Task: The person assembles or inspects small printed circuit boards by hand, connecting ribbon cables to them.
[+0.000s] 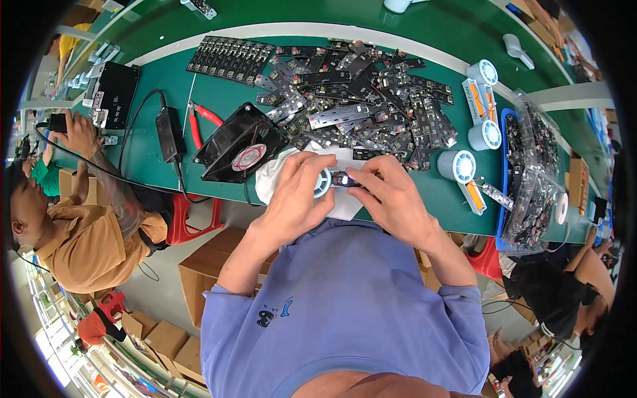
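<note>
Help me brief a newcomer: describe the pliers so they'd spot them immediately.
On the green table, find the black fan left of the left hand. Between it and the black corded box lie the pliers, set apart by red handles.

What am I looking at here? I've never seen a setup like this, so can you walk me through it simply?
There's no robot here, just a person working bare-handed. The single picture comes from a wide fisheye camera worn on their head, looking down, so straight edges bend near the rim.

The left hand holds a light blue round part, and the right hand pinches a small circuit board right beside it.

On the green table lie a big loose pile of dark boards, a neater row of boards, a black fan and red-handled pliers. To the right are more light blue parts with round grilles.
</note>
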Available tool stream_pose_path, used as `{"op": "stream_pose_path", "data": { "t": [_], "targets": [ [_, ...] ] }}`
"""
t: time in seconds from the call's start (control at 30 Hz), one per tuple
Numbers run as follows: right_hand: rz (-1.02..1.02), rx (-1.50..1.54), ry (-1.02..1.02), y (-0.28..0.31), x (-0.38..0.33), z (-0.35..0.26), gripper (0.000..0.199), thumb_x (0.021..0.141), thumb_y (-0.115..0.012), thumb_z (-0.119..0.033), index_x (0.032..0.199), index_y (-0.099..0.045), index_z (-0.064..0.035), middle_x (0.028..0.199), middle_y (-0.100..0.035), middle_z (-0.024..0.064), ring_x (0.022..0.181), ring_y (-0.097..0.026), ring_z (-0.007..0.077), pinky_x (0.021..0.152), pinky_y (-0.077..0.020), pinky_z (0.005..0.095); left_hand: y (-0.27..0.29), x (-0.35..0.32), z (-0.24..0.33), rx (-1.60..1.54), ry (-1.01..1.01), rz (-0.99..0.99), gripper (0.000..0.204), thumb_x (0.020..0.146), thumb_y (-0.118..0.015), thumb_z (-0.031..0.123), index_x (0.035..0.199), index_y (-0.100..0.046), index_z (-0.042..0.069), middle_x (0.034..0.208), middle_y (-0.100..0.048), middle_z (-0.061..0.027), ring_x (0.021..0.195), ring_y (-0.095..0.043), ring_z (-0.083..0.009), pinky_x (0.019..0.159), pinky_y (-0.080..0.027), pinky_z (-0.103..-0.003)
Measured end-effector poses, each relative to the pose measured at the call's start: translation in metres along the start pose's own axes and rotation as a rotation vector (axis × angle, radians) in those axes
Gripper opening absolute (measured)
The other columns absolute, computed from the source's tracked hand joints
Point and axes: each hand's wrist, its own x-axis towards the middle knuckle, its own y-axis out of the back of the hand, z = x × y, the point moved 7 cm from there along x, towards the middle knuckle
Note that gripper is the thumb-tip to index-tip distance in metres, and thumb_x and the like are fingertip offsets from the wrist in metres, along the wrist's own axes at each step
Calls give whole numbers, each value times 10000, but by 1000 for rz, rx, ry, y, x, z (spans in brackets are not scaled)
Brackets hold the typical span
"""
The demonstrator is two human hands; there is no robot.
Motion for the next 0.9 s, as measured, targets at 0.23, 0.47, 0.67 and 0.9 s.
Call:
{"op": "stream_pose_path", "data": {
  "t": [0.23,0.47,0.67,0.9],
  "targets": [
    [-59,-40,141,-3,14,-8,308,832,-807,-52,1131,-752,-3,987,-599,102,931,-569,299,800,-507,418,1,2,2,9,-26,-36,598,835,-759,24,1383,-522,7,1273,-645,-184,1220,-554,-398,1046,-470,-485],
    [-114,-158,222,-12,3,-13,337,862,-736,-80,1176,-707,39,1127,-615,126,1031,-595,309,881,-511,397,1,2,8,19,-23,-70,571,836,-741,4,1365,-524,2,1273,-650,-195,1200,-569,-403,1054,-459,-485],
    [-135,-97,166,-11,-2,-5,359,917,-710,-25,1262,-672,71,1244,-707,229,1139,-702,379,990,-568,462,2,1,17,46,-115,-2,547,830,-772,17,1337,-568,2,1316,-646,-185,1263,-558,-410,1087,-466,-491],
    [45,-181,97,102,58,-8,348,902,-737,-20,1237,-682,57,1178,-718,247,1049,-712,421,875,-595,469,16,-28,45,56,-446,279,538,765,-833,37,1257,-618,36,1251,-682,-149,1208,-628,-376,1067,-501,-492]
  ]
}}
